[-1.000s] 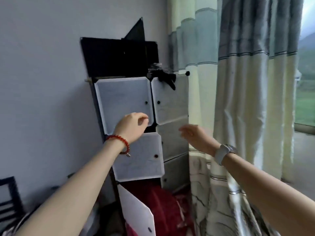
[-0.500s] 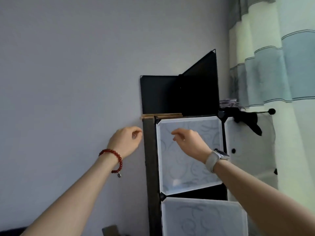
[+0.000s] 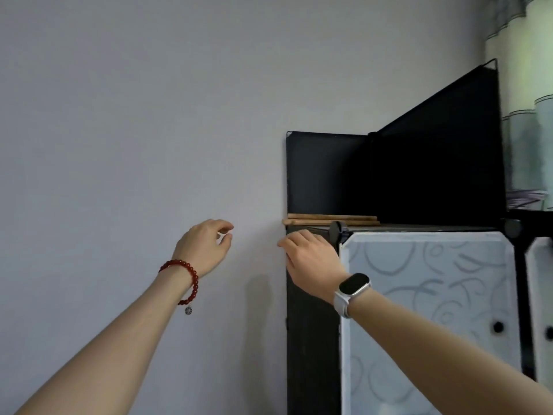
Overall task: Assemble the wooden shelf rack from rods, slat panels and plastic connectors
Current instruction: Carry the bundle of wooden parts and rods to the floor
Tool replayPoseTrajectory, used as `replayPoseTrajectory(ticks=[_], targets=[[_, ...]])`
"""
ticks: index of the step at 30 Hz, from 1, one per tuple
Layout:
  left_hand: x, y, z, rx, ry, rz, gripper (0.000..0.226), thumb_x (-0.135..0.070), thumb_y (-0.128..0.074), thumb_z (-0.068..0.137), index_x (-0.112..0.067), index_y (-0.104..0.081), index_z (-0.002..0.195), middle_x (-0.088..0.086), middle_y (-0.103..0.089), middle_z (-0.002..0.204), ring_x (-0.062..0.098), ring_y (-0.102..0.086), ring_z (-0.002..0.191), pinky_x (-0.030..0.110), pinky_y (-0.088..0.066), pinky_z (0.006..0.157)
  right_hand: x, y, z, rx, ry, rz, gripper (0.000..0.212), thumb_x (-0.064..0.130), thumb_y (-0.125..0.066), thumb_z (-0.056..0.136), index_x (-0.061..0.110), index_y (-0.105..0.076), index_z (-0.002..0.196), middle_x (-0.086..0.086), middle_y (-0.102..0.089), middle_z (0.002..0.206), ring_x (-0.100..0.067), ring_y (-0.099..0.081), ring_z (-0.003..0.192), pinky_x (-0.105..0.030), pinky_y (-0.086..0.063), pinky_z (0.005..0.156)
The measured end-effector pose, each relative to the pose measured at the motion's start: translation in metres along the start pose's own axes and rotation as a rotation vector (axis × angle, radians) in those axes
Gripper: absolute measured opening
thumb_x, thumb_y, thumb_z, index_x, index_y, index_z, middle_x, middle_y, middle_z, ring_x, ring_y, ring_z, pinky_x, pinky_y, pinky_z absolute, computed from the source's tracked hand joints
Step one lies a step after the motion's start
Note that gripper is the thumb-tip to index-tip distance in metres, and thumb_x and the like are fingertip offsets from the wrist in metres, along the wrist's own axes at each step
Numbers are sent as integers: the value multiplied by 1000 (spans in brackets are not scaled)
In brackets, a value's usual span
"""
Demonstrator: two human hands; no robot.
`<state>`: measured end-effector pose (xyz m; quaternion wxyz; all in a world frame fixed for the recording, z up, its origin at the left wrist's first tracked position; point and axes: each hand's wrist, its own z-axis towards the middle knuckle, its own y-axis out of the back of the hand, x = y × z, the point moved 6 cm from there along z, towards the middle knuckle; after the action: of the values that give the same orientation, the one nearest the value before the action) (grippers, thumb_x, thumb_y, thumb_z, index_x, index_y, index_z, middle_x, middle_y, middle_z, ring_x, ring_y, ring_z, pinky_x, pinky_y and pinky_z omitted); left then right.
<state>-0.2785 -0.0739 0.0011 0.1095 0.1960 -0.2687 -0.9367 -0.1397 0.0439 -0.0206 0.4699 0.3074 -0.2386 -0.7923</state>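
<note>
Two wooden rods (image 3: 330, 219) lie side by side on top of the black cabinet (image 3: 311, 339), at its left front edge, just behind a round black plastic connector (image 3: 336, 230) on the corner. The right hand (image 3: 311, 259) is raised at the cabinet's upper left corner just below the rods, fingers loosely curled and holding nothing — whether it touches the cabinet I cannot tell. The left hand (image 3: 205, 247) hangs in front of the grey wall (image 3: 134, 115), apart from the cabinet — fingers loosely bent and empty.
</note>
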Motion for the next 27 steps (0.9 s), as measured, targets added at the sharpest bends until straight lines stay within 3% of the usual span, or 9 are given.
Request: replayPoseTrajectory(ticks=[3,8,11,18,22,27], targets=[[34,-26,22,17,4,-12,27,-21,-49,93,-19,-61,117,-2,-61,118,15,-57,108,30,-44,91,-9,-42,28,49,-85,-76,36,14,-40,96,13,-45,132,-6,-49,132,-24,-41,124,-33,-30,107],[82,-75,67,18,-47,-65,29,-22,-47,94,-21,-58,122,-3,-57,125,13,-54,112,28,-41,90,-29,-98,87,78,-186,-335,42,20,-47,95,12,-41,135,-10,-40,143,-30,-32,134,-43,-20,114],[102,-104,100,43,-103,-97,31,-22,-47,95,-21,-55,125,-4,-53,129,13,-53,114,29,-42,91,-45,-118,125,111,-279,-436,44,18,-45,96,10,-36,138,-13,-41,141,-32,-32,133,-46,-24,114],[125,-169,171,80,-213,-207,38,-21,-46,95,-22,-46,133,-6,-48,133,12,-48,120,29,-42,93,-94,-160,174,183,-511,-561,45,22,-43,98,9,-30,139,-13,-47,133,-33,-46,120,-40,-44,91],[119,-210,200,149,-278,-253,44,-23,-46,95,-22,-39,138,-3,-40,140,13,-43,125,31,-42,97,-102,-178,194,187,-456,-555,37,23,-41,100,15,-36,135,-11,-55,122,-31,-55,108,-34,-44,74],[90,-243,224,234,-373,-330,56,-26,-54,92,-20,-30,143,1,-28,146,18,-32,132,31,-36,102,-97,-170,195,115,-402,-537,26,16,-37,100,12,-45,124,-8,-59,111,-28,-56,101,-31,-43,70]])
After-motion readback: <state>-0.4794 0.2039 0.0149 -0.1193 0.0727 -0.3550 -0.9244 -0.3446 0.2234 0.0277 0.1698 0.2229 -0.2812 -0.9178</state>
